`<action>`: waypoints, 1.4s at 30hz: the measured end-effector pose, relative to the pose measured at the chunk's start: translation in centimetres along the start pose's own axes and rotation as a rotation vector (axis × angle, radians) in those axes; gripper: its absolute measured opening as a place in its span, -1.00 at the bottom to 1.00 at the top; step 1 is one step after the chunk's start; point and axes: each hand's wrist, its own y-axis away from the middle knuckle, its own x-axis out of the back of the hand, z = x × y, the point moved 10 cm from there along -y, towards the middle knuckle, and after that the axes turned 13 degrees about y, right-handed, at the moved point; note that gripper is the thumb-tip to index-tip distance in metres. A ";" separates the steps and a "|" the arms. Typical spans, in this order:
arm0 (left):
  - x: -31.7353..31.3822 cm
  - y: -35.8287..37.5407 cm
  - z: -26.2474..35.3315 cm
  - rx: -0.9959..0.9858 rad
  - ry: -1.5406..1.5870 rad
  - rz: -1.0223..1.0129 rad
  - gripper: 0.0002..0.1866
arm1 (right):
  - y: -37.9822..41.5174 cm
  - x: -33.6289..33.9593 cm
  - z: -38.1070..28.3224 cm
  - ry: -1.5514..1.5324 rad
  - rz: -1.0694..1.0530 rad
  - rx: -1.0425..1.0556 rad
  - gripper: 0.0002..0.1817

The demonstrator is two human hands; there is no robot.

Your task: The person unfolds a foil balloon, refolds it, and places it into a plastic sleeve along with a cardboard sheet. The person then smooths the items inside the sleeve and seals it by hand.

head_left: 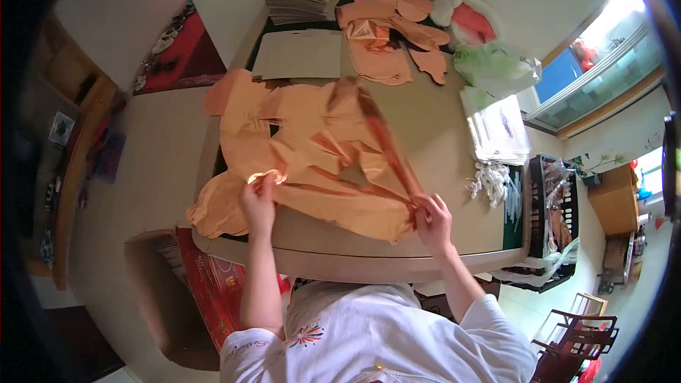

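A large, flat, copper-coloured foil sheet (pixel 305 120) with rounded lobes lies creased over the near and left part of the table. My left hand (pixel 259 198) pinches its near edge, left of the middle. At the sheet's right corner, my right hand (pixel 431 218) is closed on the foil. Between my hands the near edge is stretched, and a dark fold runs from the right hand up to the far side. Under its left end rests another copper foil piece (pixel 216 206), close to the table's left edge.
Grey cardboard sheets (pixel 298 55) and more foil shapes (pixel 379 64) lie at the table's far side. On the right are a greenish plastic bag (pixel 496 69), white packets (pixel 496 128), white string bundles (pixel 493 183) and a black crate (pixel 535 213). A brown box (pixel 159 298) stands below left.
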 end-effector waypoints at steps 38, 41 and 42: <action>-40.5 -8.6 1.0 -0.667 -0.765 -0.799 -0.46 | -38.5 -3.0 8.7 0.470 0.111 0.047 -0.77; -42.1 -10.4 -1.0 -0.594 -0.862 -0.829 -0.46 | -42.3 -3.0 7.0 0.520 0.225 0.092 -0.77; -42.3 -10.7 -1.8 -0.550 -0.906 -0.858 -0.46 | -43.3 -3.1 6.6 0.515 0.293 0.136 -0.77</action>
